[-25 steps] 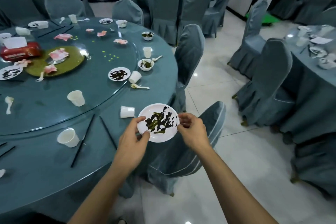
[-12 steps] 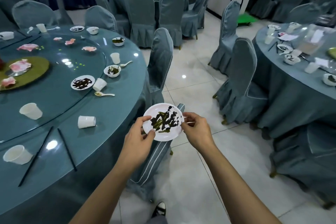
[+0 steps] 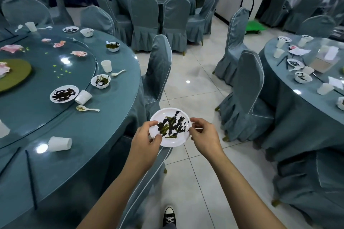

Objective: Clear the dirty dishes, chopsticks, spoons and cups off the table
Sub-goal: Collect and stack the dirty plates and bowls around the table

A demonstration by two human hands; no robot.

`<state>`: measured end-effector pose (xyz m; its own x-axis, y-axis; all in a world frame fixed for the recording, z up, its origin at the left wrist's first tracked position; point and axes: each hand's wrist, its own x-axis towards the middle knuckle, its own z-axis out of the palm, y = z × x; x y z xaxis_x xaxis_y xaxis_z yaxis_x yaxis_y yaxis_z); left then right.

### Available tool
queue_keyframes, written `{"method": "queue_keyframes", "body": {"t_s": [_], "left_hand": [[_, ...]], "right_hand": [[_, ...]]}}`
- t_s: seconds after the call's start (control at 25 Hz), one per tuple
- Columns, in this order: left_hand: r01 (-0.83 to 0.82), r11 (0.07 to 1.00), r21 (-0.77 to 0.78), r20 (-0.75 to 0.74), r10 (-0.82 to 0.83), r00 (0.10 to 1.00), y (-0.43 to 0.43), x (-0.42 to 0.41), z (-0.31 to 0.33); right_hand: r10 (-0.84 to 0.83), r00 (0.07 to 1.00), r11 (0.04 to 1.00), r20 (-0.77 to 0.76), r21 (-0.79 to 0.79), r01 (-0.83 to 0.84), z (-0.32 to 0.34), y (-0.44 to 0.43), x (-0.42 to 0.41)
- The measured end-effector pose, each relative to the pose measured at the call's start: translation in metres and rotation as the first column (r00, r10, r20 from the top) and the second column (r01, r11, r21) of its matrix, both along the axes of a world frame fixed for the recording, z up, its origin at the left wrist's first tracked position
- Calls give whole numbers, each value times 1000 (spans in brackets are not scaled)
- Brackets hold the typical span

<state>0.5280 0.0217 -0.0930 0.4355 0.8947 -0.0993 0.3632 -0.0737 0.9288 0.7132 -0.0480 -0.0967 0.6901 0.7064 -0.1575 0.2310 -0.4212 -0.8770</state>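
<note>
Banquet hall; round tables [image 3: 119,117], covered chairs [image 3: 144,15]

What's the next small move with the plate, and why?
Probably carry the plate level toward a drop-off; none is in view. Left hand and right hand grip its rim, it is off the table, over floor, with leftovers on it.

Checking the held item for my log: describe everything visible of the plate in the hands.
The plate is small, round, white and glossy, with a shallow raised rim; dark sauce and green leafy scraps smear its middle. It is held about level, clear of the table, above the floor. The left hand grips its left rim, the right hand its right rim.
</note>
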Motion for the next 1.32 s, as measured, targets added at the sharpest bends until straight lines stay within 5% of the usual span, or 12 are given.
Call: {"method": "queue_keyframes", "body": {"t_s": [0.88,1.32], "left_hand": [[-277,961,-5,-77,276,958,143,168,-10],[-587,810,-10,-49,586,809,204,277,-5]], "right_hand": [[239,967,971,-91,-1,-240,-12,202,171],[552,828,832,-99,12,-554,-3,323,274]]}}
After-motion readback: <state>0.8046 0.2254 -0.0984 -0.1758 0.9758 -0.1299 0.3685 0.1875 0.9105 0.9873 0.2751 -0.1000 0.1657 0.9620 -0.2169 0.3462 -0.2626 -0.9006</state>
